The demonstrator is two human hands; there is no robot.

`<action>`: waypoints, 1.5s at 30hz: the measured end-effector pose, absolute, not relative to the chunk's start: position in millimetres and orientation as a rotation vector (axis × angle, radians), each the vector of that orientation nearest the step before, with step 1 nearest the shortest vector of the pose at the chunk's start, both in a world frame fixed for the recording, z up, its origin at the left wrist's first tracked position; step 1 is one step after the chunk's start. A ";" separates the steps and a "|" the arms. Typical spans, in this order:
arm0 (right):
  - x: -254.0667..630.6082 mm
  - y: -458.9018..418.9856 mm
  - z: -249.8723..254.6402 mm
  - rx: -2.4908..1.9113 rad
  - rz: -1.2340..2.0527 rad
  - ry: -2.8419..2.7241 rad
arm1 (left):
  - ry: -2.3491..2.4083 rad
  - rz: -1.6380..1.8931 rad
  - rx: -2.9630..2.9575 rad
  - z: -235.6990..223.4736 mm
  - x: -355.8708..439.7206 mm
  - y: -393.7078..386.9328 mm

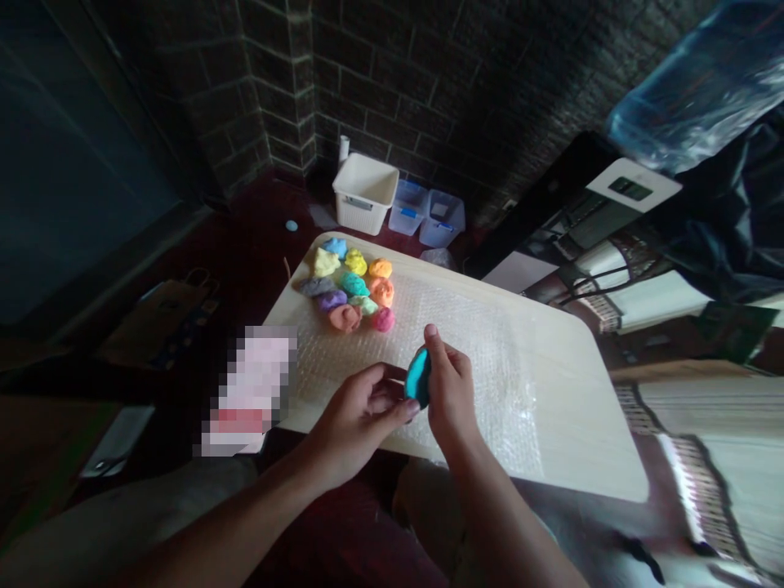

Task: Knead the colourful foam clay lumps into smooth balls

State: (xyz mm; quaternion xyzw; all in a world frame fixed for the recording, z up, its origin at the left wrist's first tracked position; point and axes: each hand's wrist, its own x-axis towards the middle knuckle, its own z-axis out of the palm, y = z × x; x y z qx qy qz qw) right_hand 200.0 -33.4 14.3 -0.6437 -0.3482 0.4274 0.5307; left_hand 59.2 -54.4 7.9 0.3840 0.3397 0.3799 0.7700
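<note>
L hand (358, 408) & R hand (452, 396) pinch teal pc. (417, 376) btwn them, far side hidden.

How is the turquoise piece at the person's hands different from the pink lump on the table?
The turquoise piece looks flattened, while the pink lump is rounded. The turquoise piece is held in the right hand; the pink lump rests among other coloured lumps. The turquoise piece stands on edge and looks longer than the pink lump. Both are bright, each one main colour.

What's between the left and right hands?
A turquoise piece, gripped by the right hand, with the left hand at its other side; the head view shows it.
</note>
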 end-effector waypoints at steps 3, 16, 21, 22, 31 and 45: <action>202.4 -35.3 16.6 -1.471 1.166 -0.730 | 0.773 0.829 0.886 12.4 56.1 -53.4; 216.8 -47.7 25.7 -1.059 1.591 -0.810 | 0.934 0.939 1.068 32.5 34.9 -46.3; 217.0 -49.7 28.2 -0.980 1.658 -0.791 | 0.893 0.916 1.091 29.8 31.8 -49.3; 217.1 -50.0 27.9 -0.972 1.666 -0.786 | 0.884 0.916 1.085 29.4 31.6 -49.1; 212.9 -45.1 16.7 -1.013 1.461 -0.858 | 0.902 1.031 0.992 28.5 38.1 -42.2; 200.2 -58.2 10.1 -1.253 0.932 -1.378 | 0.923 1.126 0.896 14.9 34.3 -32.9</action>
